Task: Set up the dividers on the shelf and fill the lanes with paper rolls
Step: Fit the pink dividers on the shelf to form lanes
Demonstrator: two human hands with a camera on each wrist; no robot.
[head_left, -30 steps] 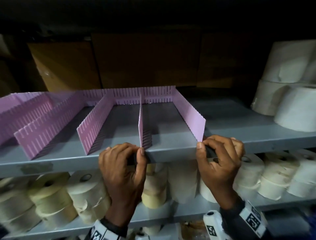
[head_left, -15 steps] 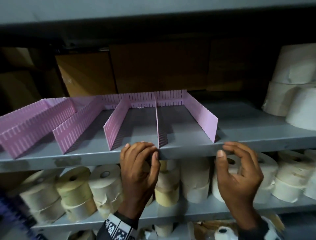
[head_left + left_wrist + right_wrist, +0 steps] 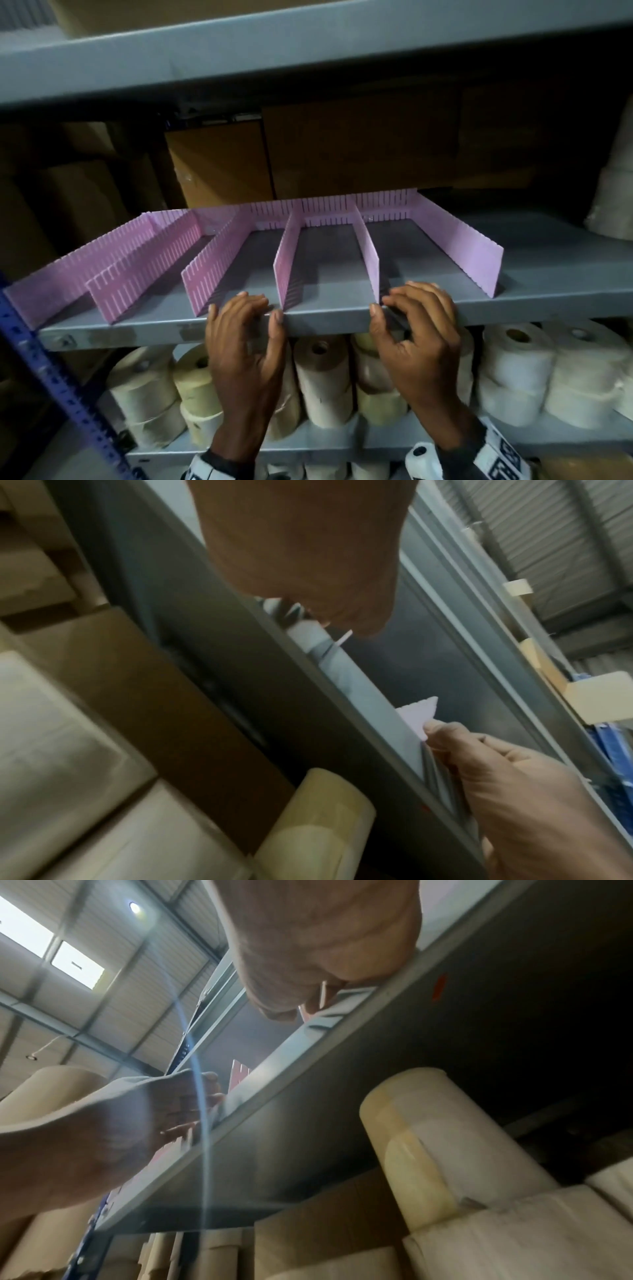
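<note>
Several pink slotted dividers (image 3: 219, 274) stand front to back on the grey shelf (image 3: 548, 274), joined to a pink back strip (image 3: 342, 209). The lanes between them hold nothing. My left hand (image 3: 270, 306) rests its fingers on the shelf's front edge, its thumb beside the front end of the third divider from the right (image 3: 286, 260). My right hand (image 3: 381, 305) pinches the front end of the second divider from the right (image 3: 368, 250) between thumb and forefinger. The left wrist view shows my right thumb (image 3: 435, 729) against a pink divider corner (image 3: 418, 715).
Cream and white paper rolls (image 3: 322, 377) crowd the shelf below. More white rolls (image 3: 613, 192) are stacked at the right end of the divider shelf. Brown cardboard boxes (image 3: 219, 164) stand behind the dividers. Another grey shelf (image 3: 308, 51) hangs overhead, with a blue upright (image 3: 44, 373) at left.
Both hands have shifted one divider to the left. My right hand let go of the rightmost divider and took the second from the right; my left moved off that one.
</note>
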